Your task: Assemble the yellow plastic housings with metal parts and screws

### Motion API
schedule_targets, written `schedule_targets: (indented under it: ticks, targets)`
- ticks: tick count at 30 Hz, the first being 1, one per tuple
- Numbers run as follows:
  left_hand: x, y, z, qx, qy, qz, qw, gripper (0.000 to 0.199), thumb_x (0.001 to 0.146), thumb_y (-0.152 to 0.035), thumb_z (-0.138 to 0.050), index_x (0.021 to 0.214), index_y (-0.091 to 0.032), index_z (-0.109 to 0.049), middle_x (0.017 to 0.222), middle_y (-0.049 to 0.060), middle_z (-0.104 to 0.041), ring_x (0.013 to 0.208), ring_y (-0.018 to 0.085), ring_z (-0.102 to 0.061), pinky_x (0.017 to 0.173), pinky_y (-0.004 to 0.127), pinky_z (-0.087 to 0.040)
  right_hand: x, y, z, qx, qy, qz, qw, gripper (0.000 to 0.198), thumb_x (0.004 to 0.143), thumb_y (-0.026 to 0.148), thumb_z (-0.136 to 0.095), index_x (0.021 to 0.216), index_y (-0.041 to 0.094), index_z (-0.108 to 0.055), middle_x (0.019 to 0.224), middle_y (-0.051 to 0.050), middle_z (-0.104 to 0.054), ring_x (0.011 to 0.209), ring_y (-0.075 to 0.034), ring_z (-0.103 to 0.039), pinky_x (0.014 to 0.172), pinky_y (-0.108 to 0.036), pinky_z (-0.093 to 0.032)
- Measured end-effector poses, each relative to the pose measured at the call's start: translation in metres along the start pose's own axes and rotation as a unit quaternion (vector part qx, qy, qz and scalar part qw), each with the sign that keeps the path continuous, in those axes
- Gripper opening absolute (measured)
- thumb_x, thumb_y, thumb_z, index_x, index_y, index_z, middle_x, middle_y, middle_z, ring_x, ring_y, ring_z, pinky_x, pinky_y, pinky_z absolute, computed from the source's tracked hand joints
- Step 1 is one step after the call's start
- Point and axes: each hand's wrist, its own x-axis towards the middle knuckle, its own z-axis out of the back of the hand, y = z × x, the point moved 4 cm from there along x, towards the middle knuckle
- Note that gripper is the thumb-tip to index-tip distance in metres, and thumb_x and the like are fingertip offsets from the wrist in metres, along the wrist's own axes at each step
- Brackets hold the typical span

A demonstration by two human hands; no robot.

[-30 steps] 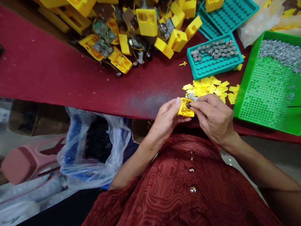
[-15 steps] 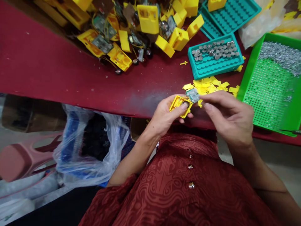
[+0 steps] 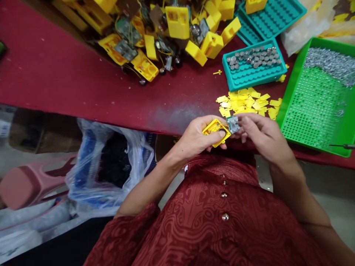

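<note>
My left hand (image 3: 198, 136) is closed around a small yellow plastic housing (image 3: 211, 126), its open side up and the thumb pressing on a dark round part (image 3: 222, 132) inside. Thin wires run from the housing to a small circuit board (image 3: 233, 124) just right of it. My right hand (image 3: 262, 133) pinches that board at its right edge between thumb and fingers. Both hands are over the front edge of the table, close to my body. Beyond them lies a pile of flat yellow covers (image 3: 244, 101).
Yellow housings with wired boards (image 3: 146, 66) heap at the back. A teal tray (image 3: 235, 79) holds coin cells; a green basket (image 3: 288, 136) holds screws, with a screwdriver (image 3: 346, 146) at its edge. Left below are a plastic-lined blue crate (image 3: 83, 162) and a pink stool (image 3: 19, 188).
Both hands have come slightly down toward my body with the housing and board. My right-hand fingers have shifted closer around the board's edge, and the board has turned a little.
</note>
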Motion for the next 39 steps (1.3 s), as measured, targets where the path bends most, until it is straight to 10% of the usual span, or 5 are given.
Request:
schedule_targets:
  ticks: [10, 15, 25, 39]
  targets:
    - [-0.016, 0.012, 0.018, -0.064, -0.027, -0.028, 0.997, 0.052, 0.075, -0.030, -0.087, 0.118, -0.017, -0.061, 0.099, 0.002, -0.077, 0.073, 0.013, -0.079, 0.055, 0.017, -0.056, -0.004, 0.014, -0.004, 0.049, -0.066, -0.025, 0.996, 0.016, 0.082, 0.027, -0.090, 0.091, 0.021, -0.079, 0.077, 0.002, -0.073, 0.061, -0.008, -0.067, 0.056, -0.018, -0.060]
    - [-0.018, 0.023, 0.024, -0.084, -0.092, -0.036, 0.992, 0.059, 0.073, -0.032, -0.085, 0.124, -0.015, -0.064, 0.101, 0.007, -0.082, 0.064, 0.014, -0.076, 0.048, 0.018, -0.051, -0.002, 0.025, -0.013, -0.023, -0.062, 0.090, 0.994, 0.010, 0.085, 0.021, -0.086, 0.093, 0.023, -0.080, 0.083, 0.002, -0.076, 0.063, -0.011, -0.070, 0.056, -0.021, -0.061]
    - [-0.020, 0.023, 0.019, -0.209, -0.038, -0.024, 0.977, 0.036, 0.068, -0.020, -0.081, 0.104, -0.019, -0.077, 0.104, 0.003, -0.084, 0.092, 0.017, -0.079, 0.080, 0.025, -0.063, -0.022, 0.050, -0.044, -0.275, 0.055, 0.403, 0.871, 0.024, 0.098, 0.010, -0.070, 0.112, 0.028, -0.079, 0.108, -0.004, -0.081, 0.097, -0.020, -0.077, 0.086, -0.039, -0.065]
    - [-0.026, 0.009, 0.011, -0.209, 0.008, 0.008, 0.978, 0.038, 0.077, -0.031, -0.089, 0.112, -0.019, -0.079, 0.105, 0.004, -0.082, 0.091, 0.018, -0.077, 0.079, 0.025, -0.061, -0.021, 0.076, -0.032, -0.368, 0.140, 0.428, 0.814, 0.021, 0.105, 0.017, -0.061, 0.096, 0.027, -0.078, 0.099, 0.001, -0.081, 0.090, -0.016, -0.072, 0.078, -0.032, -0.059]
